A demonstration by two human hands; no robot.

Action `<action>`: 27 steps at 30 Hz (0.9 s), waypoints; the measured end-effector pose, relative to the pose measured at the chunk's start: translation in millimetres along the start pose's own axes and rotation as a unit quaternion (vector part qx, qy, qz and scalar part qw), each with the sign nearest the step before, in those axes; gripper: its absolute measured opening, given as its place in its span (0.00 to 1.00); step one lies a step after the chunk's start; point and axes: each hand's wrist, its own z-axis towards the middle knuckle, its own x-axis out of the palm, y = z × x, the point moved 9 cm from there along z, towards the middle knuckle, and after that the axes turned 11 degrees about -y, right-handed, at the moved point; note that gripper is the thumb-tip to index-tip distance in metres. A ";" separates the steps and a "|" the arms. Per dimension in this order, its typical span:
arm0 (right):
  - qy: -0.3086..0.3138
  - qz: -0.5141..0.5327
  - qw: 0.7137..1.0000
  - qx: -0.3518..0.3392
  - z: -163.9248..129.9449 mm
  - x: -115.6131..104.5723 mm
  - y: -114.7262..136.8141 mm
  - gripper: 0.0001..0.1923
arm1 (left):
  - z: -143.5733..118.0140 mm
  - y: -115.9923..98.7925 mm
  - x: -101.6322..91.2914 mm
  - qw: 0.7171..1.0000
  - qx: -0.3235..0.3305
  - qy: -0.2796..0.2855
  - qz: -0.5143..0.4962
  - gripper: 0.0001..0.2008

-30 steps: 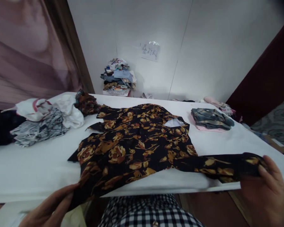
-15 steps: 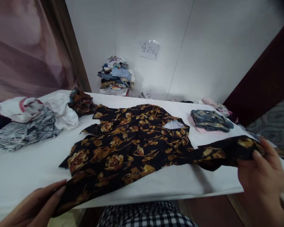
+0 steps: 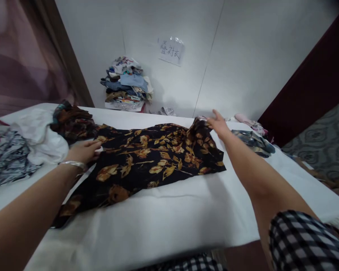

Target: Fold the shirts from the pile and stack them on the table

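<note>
Left hand (image 3: pixel 83 152) is at the hem end of the black, gold-flowered cloth shirt (image 3: pixel 155 154), pinch unclear. Shirt's near side is now flipped away from the person, likely one fold further along; it lies between the hands, right hand (image 3: pixel 217 123) touching bunched collar-end cloth, fingers partly spread, grip unclear.

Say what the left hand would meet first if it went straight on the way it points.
The black fabric garment with gold flowers, most likely: it lies directly ahead of the left hand, though depth is unclear.
</note>
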 end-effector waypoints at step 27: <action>-0.091 -0.287 0.953 0.028 -73.2 -210.1 -160.0 0.13 | -179.8 -12.1 20.0 0.891 0.372 0.128 0.226 0.21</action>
